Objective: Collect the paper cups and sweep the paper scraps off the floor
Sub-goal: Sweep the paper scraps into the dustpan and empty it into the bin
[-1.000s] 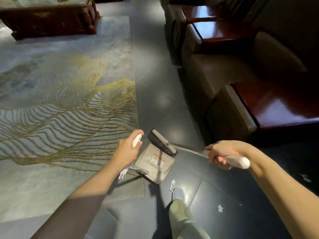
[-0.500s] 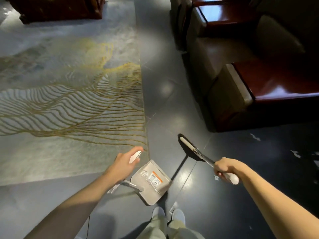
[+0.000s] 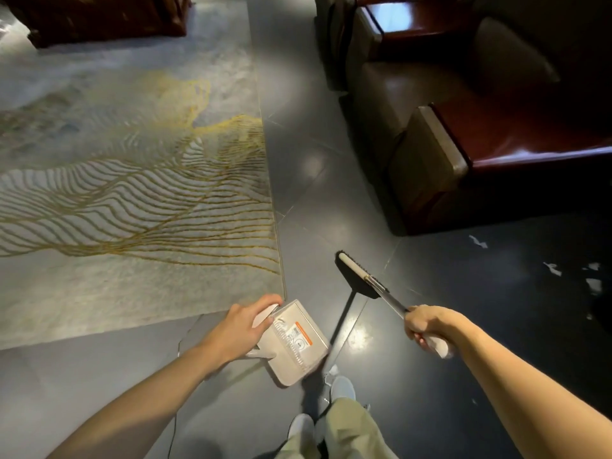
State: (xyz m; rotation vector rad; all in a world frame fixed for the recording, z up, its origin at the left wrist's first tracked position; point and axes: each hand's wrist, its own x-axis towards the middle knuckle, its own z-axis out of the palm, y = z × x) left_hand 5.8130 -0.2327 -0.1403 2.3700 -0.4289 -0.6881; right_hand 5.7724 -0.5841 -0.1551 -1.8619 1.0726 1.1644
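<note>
My left hand (image 3: 243, 326) grips the white handle of a beige dustpan (image 3: 294, 342), which hangs above the dark floor near the rug's corner. My right hand (image 3: 427, 326) grips the white end of a broom handle; the black broom head (image 3: 356, 276) points forward and left, just off the floor. Several white paper scraps (image 3: 553, 268) lie on the dark tiles at the right, one scrap (image 3: 478, 241) close to the sofa's base. Another small scrap (image 3: 331, 371) lies by my shoe. No paper cups are in view.
A grey rug (image 3: 132, 193) with gold wavy lines covers the floor at the left. Brown sofas with red-brown wooden side tables (image 3: 530, 137) line the right side. A dark wooden table (image 3: 99, 18) stands at the far left. My shoes (image 3: 341, 389) are below the dustpan.
I have stepped back and turned right, so more scraps show at the right. The broom head has lifted away from the dustpan, which now hangs lower and nearer my feet.
</note>
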